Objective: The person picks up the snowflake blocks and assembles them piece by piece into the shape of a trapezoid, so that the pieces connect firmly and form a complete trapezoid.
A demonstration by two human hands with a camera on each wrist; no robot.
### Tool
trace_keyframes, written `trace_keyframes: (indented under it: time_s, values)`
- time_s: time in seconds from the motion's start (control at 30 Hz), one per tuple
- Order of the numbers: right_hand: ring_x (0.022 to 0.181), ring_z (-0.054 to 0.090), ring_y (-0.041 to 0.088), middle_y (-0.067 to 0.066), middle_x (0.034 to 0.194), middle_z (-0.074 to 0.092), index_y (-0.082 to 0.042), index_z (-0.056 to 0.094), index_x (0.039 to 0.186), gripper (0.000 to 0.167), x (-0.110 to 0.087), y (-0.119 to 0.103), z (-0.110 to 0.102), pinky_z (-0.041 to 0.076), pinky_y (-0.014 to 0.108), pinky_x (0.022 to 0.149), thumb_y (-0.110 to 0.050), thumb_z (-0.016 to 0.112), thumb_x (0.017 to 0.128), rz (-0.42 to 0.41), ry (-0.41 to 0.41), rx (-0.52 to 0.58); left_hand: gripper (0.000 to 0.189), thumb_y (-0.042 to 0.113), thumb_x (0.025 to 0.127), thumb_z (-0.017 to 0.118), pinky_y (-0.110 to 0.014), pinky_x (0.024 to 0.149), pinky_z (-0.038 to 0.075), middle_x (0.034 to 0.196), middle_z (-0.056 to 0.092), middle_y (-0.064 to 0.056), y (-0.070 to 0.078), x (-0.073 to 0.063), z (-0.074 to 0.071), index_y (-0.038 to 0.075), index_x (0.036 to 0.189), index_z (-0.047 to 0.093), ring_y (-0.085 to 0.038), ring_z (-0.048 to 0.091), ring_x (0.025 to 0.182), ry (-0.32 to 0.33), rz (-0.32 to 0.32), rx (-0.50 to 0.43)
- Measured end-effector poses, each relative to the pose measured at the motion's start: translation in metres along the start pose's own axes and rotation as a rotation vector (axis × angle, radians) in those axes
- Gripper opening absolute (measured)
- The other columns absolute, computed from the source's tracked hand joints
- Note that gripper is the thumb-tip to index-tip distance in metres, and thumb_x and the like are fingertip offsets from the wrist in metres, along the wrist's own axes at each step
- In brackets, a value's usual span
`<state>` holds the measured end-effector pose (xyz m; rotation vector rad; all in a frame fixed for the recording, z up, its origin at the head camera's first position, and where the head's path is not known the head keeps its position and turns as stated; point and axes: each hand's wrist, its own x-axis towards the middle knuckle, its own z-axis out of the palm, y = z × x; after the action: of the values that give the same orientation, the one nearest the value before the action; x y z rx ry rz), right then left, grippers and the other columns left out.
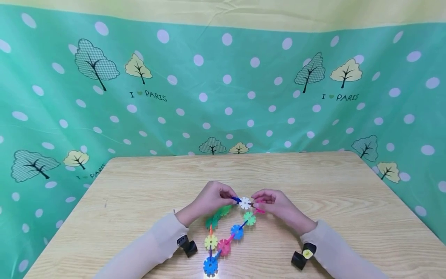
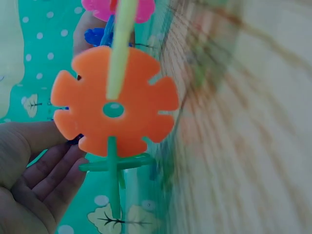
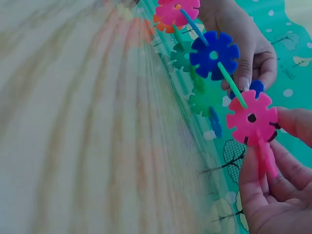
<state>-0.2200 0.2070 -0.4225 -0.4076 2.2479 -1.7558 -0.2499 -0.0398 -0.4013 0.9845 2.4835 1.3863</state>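
Slotted plastic snowflake discs are joined edge to edge in a loop-shaped chain. My left hand [image 1: 216, 197] pinches a dark blue disc [image 1: 236, 199] at the far end. Beside it is a white disc [image 1: 245, 203], lying between the two hands. My right hand [image 1: 273, 201] holds a pink disc [image 1: 260, 207] on the right side, seen close in the right wrist view as a pink disc [image 3: 241, 119] between thumb and fingers. A brown piece [image 1: 252, 205] stands edge-on by the right fingertips. In the left wrist view an orange disc [image 2: 141, 107] partly hides the left hand [image 2: 39, 180].
Nearer me hang or lie more linked discs: a yellow disc [image 1: 208, 243], a blue disc [image 1: 207, 267] and a light green disc [image 1: 249, 219]. They are over a wooden table [image 1: 146, 186]. Behind it a green dotted curtain [image 1: 226, 108] rises.
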Motion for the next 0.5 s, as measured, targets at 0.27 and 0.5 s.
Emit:
trace_keyframes:
  time_s: [0.27, 0.5]
  values:
    - [0.087, 0.063, 0.019, 0.012, 0.102, 0.068, 0.0, 0.064, 0.112, 0.035, -0.003, -0.005, 0.009, 0.052, 0.022, 0.07, -0.017, 0.072, 0.082, -0.051, 0.015, -0.113, 0.004, 0.006, 0.083, 0.071, -0.02, 0.065, 0.054, 0.08, 0.071, 0.001, 0.004, 0.0, 0.004, 0.005, 0.086, 0.073, -0.007, 0.065, 0.071, 0.005, 0.022, -0.007]
    - [0.068, 0.059, 0.015, 0.01, 0.092, 0.07, -0.002, 0.068, 0.108, 0.034, -0.004, -0.007, 0.013, 0.047, 0.02, 0.054, -0.018, 0.076, 0.079, -0.009, 0.081, -0.1, 0.004, 0.005, 0.083, 0.071, -0.021, 0.062, 0.054, 0.078, 0.071, 0.001, 0.006, 0.001, 0.006, 0.005, 0.085, 0.073, -0.011, 0.066, 0.07, 0.006, 0.033, -0.005]
